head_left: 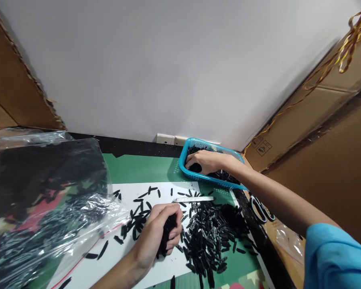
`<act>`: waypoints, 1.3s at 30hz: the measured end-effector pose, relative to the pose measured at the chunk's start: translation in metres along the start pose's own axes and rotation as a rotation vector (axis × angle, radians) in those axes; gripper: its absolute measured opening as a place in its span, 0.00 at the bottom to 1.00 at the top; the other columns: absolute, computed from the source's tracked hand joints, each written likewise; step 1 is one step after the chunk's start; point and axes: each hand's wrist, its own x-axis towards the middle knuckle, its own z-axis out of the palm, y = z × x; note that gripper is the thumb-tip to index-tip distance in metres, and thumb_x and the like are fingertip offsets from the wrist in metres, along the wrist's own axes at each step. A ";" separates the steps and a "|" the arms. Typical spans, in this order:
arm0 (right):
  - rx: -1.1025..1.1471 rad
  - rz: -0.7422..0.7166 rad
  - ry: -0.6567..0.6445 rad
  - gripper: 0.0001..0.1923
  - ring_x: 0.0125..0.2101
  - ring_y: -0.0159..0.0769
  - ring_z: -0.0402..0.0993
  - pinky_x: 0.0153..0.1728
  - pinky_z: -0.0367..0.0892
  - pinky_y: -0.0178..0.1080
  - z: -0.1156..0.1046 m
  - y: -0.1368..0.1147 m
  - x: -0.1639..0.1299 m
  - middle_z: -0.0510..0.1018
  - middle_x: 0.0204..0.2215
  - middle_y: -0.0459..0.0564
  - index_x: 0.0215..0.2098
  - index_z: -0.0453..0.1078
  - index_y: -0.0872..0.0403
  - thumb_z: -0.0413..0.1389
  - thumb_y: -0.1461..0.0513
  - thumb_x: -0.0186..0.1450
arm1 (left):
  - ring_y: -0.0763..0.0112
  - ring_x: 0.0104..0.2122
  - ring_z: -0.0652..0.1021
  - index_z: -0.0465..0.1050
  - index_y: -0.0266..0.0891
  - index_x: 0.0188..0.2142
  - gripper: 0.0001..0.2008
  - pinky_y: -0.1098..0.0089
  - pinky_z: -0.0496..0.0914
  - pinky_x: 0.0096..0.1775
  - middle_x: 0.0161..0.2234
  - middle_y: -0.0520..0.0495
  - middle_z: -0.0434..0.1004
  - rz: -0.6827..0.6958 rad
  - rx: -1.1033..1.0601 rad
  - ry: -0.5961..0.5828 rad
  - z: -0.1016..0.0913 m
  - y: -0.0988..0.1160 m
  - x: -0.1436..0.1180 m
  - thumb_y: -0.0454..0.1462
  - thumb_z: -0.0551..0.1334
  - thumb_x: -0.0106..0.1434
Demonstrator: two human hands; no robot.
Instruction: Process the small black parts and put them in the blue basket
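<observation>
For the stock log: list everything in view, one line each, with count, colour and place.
small plastic parts: too many to count, black, heaped on the mat centre-right
blue basket: one, holds more black parts, far right
white sheet: one, under the scattered parts
green mat: one, covers the table
clear bag: one, full of black parts, left
white strip: one, near the heap
scissors: one, black and white, right edge
cardboard boxes: brown, right
left hand: closed on a bundle of parts
right hand: inside the basket
</observation>
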 end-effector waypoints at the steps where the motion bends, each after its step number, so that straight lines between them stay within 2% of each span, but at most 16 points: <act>1: 0.000 -0.002 -0.004 0.19 0.44 0.41 0.81 0.49 0.72 0.40 0.000 0.000 0.002 0.85 0.47 0.45 0.40 0.84 0.45 0.61 0.71 0.56 | 0.80 0.14 0.56 0.64 0.41 0.25 0.20 0.79 0.48 0.16 0.16 0.59 0.56 0.001 0.004 -0.007 -0.001 0.000 0.000 0.52 0.63 0.63; 4: 0.009 0.001 0.004 0.16 0.43 0.39 0.81 0.48 0.71 0.38 0.001 0.001 0.005 0.86 0.44 0.44 0.35 0.84 0.47 0.61 0.72 0.55 | 0.81 0.14 0.55 0.62 0.41 0.26 0.21 0.79 0.48 0.16 0.16 0.59 0.57 0.003 0.009 -0.020 -0.003 -0.002 0.001 0.52 0.63 0.63; 8: 0.025 0.054 0.094 0.13 0.41 0.37 0.80 0.47 0.71 0.36 -0.008 0.004 -0.006 0.85 0.42 0.44 0.37 0.83 0.51 0.61 0.70 0.56 | 0.80 0.14 0.55 0.61 0.42 0.26 0.20 0.79 0.47 0.16 0.16 0.59 0.57 0.007 0.015 -0.017 -0.004 -0.003 0.002 0.52 0.62 0.63; 13: 0.055 0.158 0.277 0.09 0.42 0.38 0.79 0.48 0.71 0.38 -0.039 0.012 -0.044 0.84 0.40 0.48 0.40 0.81 0.54 0.62 0.62 0.62 | 0.80 0.14 0.55 0.61 0.42 0.27 0.21 0.78 0.47 0.16 0.16 0.59 0.57 0.009 0.022 -0.021 -0.006 -0.005 0.004 0.53 0.62 0.65; 17: 0.060 0.254 0.365 0.10 0.35 0.36 0.77 0.38 0.69 0.36 -0.059 0.026 -0.079 0.83 0.35 0.48 0.38 0.81 0.56 0.63 0.58 0.62 | 0.80 0.14 0.55 0.61 0.42 0.27 0.21 0.79 0.47 0.16 0.17 0.59 0.58 -0.002 0.026 -0.032 -0.008 -0.006 0.004 0.53 0.61 0.66; 20: 0.044 0.334 0.394 0.11 0.32 0.35 0.76 0.35 0.69 0.36 -0.059 0.041 -0.098 0.83 0.33 0.47 0.37 0.81 0.56 0.63 0.57 0.60 | 0.80 0.14 0.56 0.62 0.41 0.27 0.21 0.78 0.48 0.16 0.17 0.59 0.58 -0.005 0.019 -0.020 -0.008 -0.007 0.004 0.53 0.62 0.65; 23: 0.019 0.409 0.400 0.11 0.31 0.35 0.77 0.35 0.70 0.36 -0.049 0.056 -0.109 0.84 0.34 0.49 0.38 0.82 0.56 0.64 0.58 0.60 | 0.80 0.14 0.57 0.61 0.41 0.26 0.21 0.79 0.48 0.16 0.17 0.59 0.58 0.014 0.015 0.006 -0.006 -0.006 0.004 0.53 0.63 0.64; 27: -0.015 0.480 0.367 0.09 0.35 0.39 0.81 0.40 0.74 0.39 -0.038 0.066 -0.120 0.86 0.37 0.50 0.36 0.84 0.54 0.66 0.62 0.56 | 0.81 0.14 0.57 0.61 0.41 0.26 0.22 0.79 0.48 0.16 0.17 0.59 0.58 0.028 0.011 0.022 -0.005 -0.005 0.003 0.53 0.64 0.63; 30: -0.025 0.523 0.326 0.12 0.37 0.40 0.83 0.39 0.76 0.39 -0.038 0.063 -0.128 0.87 0.40 0.51 0.36 0.84 0.52 0.65 0.67 0.54 | 0.81 0.14 0.57 0.61 0.41 0.26 0.22 0.79 0.48 0.16 0.16 0.59 0.57 0.031 0.013 0.011 -0.005 -0.006 0.004 0.53 0.64 0.64; 33: -0.040 0.567 0.321 0.15 0.35 0.40 0.83 0.37 0.76 0.40 -0.041 0.055 -0.133 0.88 0.37 0.50 0.39 0.84 0.52 0.61 0.69 0.56 | 0.81 0.14 0.56 0.61 0.41 0.26 0.22 0.79 0.48 0.16 0.16 0.59 0.57 0.030 0.008 0.002 -0.005 -0.007 0.004 0.53 0.63 0.64; 36: -0.063 0.582 0.358 0.15 0.35 0.40 0.83 0.39 0.77 0.41 -0.044 0.040 -0.133 0.87 0.34 0.50 0.40 0.84 0.52 0.57 0.69 0.60 | 0.81 0.14 0.56 0.61 0.41 0.26 0.21 0.79 0.48 0.16 0.16 0.59 0.57 0.029 0.011 0.003 -0.004 -0.006 0.003 0.52 0.63 0.65; 39: -0.083 0.572 0.422 0.15 0.38 0.42 0.84 0.43 0.77 0.43 -0.042 0.022 -0.132 0.88 0.38 0.51 0.42 0.84 0.52 0.55 0.66 0.66 | 0.81 0.14 0.56 0.61 0.41 0.26 0.21 0.79 0.47 0.16 0.17 0.59 0.57 0.027 0.013 0.019 -0.002 -0.004 0.001 0.52 0.62 0.65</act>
